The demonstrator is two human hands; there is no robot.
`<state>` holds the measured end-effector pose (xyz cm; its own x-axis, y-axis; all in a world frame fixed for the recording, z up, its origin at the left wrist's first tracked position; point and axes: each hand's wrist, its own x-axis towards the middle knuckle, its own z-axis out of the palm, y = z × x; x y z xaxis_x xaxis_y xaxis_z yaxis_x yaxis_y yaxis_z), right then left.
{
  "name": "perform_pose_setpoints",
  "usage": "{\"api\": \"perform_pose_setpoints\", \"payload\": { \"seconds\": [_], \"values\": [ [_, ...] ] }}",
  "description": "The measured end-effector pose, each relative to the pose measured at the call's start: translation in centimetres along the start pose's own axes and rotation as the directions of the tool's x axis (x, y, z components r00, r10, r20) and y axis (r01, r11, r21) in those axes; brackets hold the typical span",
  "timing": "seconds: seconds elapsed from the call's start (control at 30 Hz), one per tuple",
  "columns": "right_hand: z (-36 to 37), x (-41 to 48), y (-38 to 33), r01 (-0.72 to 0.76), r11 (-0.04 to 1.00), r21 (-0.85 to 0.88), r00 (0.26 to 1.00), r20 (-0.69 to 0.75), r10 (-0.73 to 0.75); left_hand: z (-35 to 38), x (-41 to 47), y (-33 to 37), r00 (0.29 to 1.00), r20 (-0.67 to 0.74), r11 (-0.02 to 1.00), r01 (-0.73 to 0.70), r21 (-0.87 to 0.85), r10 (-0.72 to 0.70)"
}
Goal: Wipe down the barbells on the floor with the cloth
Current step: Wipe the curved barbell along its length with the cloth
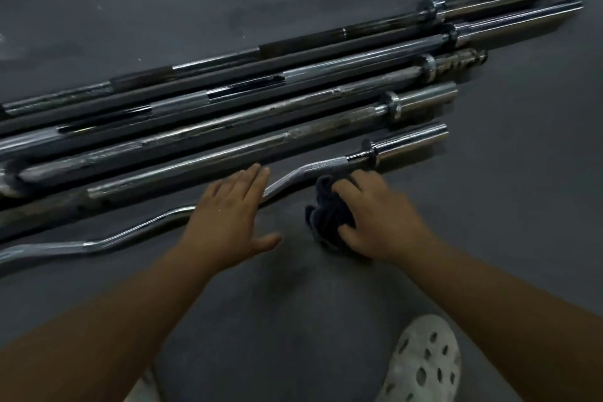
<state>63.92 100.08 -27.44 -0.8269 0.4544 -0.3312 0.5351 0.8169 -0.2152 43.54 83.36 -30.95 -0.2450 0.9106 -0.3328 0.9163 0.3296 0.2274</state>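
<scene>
Logged straight barbells side by side on floor, running lower left to upper right. Found curl bar in front of that row, on the near side. Located left hand over curl bar's middle; right hand to its right, atop cloth, just before bar's right collar. Noted shoe at lower right, nearer than both hands.

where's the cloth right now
Head view, right of centre: the dark cloth is bunched in the right hand, just below the curved bar.
</scene>
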Motion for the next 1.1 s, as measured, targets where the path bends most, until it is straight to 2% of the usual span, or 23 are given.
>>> {"api": "perform_pose_setpoints", "payload": {
  "seconds": [0.1,0.17,0.37,0.5,0.63,0.83,1.1],
  "values": [
    [5.3,2.2,0.8,-0.098,0.982,-0.16,0.992,0.062,0.109,4.4,2.0,-1.5,1.0,-0.003,0.999,-0.022,0.042,0.022],
    [8.0,2.6,-0.1,-0.206,0.958,-0.198,0.972,0.07,0.223,6.3,2.9,-2.0,0.999,-0.01,0.997,-0.043,0.07,0.044],
    [11.3,2.1,-3.4,-0.453,0.889,-0.071,0.879,0.135,0.458,7.6,3.4,-2.3,0.999,-0.045,0.997,0.003,0.076,0.0],
    [11.9,1.5,-3.1,-0.555,0.832,0.011,0.823,0.148,0.548,7.8,2.5,-2.6,0.997,-0.013,0.994,0.081,0.073,-0.081],
    [11.8,1.4,-1.6,-0.518,0.851,0.089,0.855,0.035,0.517,9.6,1.9,-3.0,0.995,-0.045,0.992,0.091,0.087,-0.087],
    [11.1,1.5,-0.5,-0.489,0.867,0.094,0.872,0.037,0.488,10.7,1.6,-2.8,0.995,-0.054,0.991,0.084,0.1,-0.079],
    [12.2,1.1,-0.7,-0.471,0.871,0.138,0.872,-0.077,0.484,11.5,1.6,-3.0,0.994,-0.084,0.985,0.077,0.152,-0.065]
  ]
}}
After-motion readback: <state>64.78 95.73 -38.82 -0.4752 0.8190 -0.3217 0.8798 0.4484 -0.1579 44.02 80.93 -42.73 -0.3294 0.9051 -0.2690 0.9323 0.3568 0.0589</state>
